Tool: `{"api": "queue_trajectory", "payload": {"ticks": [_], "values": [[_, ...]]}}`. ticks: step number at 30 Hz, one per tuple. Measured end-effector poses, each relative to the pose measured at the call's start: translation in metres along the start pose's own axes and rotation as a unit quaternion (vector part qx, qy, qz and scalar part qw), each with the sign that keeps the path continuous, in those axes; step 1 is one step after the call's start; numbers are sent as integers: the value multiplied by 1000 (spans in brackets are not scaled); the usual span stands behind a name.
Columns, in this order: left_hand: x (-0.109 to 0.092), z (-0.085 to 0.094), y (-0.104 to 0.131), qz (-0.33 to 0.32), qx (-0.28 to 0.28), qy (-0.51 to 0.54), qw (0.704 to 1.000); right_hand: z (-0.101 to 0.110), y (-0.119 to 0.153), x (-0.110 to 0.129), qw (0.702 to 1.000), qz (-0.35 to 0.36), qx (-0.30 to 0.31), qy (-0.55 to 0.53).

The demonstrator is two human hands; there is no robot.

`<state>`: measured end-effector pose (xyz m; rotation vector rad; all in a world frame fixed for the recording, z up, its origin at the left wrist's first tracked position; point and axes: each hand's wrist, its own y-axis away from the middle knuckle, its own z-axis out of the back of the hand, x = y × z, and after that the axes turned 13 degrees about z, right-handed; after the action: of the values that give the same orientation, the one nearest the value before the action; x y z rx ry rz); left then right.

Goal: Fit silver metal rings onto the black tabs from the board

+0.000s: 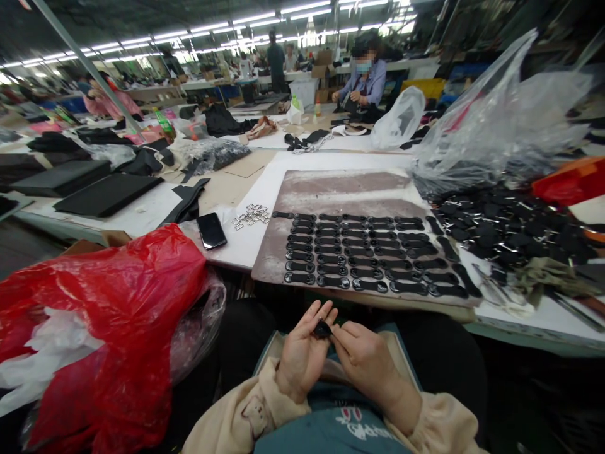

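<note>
Above my lap, my left hand [305, 353] is turned palm up with its fingers stretched, and a small black tab [322, 328] rests against them, held near the thumb. The fingers of my right hand [362, 353] close in a pinch on the tab's right end. Part of the tab is hidden by my fingers. Just beyond my hands, a worn brown board [302, 189] carries rows of black strap tabs [332, 261] with rounded ends, some looking glossy. A small pile of metal rectangular rings [250, 216] lies left of the board.
A black phone [211, 231] lies at the table edge, beside a red plastic bag [142, 277]. Right of the board are a heap of black pieces with metal bits [510, 224], clear plastic bags [491, 126] and a tool [579, 309]. A co-worker [366, 79] sits across the table.
</note>
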<state>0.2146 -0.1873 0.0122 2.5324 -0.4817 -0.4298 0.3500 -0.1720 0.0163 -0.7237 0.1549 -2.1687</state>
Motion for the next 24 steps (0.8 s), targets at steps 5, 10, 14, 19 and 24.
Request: {"api": "queue_trajectory", "payload": {"ticks": [5, 10, 14, 19, 24], "values": [[7, 3, 1, -20, -21, -28, 999, -4, 4, -4, 1000, -13, -9, -1], [7, 5, 3, -19, -26, -42, 999, -2, 7, -8, 993, -55, 5, -107], [8, 4, 4, -20, -14, -50, 998, -2, 7, -7, 991, -54, -16, -125], [13, 1, 5, -31, -2, -64, 997, -5, 7, -3, 996, -16, -53, -64], [16, -6, 9, -35, -29, -114, 992, -10, 7, -1, 995, 19, -64, -77]]}}
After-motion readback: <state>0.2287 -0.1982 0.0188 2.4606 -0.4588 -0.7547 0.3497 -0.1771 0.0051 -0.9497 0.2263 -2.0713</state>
